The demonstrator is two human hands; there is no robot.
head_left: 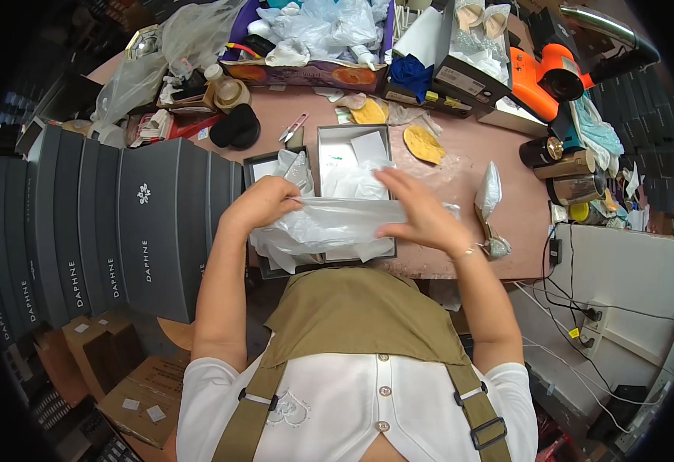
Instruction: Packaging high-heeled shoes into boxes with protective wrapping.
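My left hand (266, 202) pinches the upper left edge of a sheet of white tissue paper (325, 227). At the sheet's right end, my right hand (427, 215) has its fingers and thumb spread apart. The paper lies across two open grey boxes side by side. In the left box (254, 171) part of a silver shoe (297, 171) shows; the rest is covered. The right box (327, 142) has a white inside, with more crumpled tissue in it. A silver heeled shoe (489, 192) lies on the table, right of my right hand.
Stacked grey shoe boxes (152, 223) stand close on the left. Behind the boxes are small pink-handled snips (294, 127), a black pad (237, 128) and yellow cloths (424, 144). A purple bin (306, 75) of plastic bags and an orange heat gun (541, 77) sit farther back.
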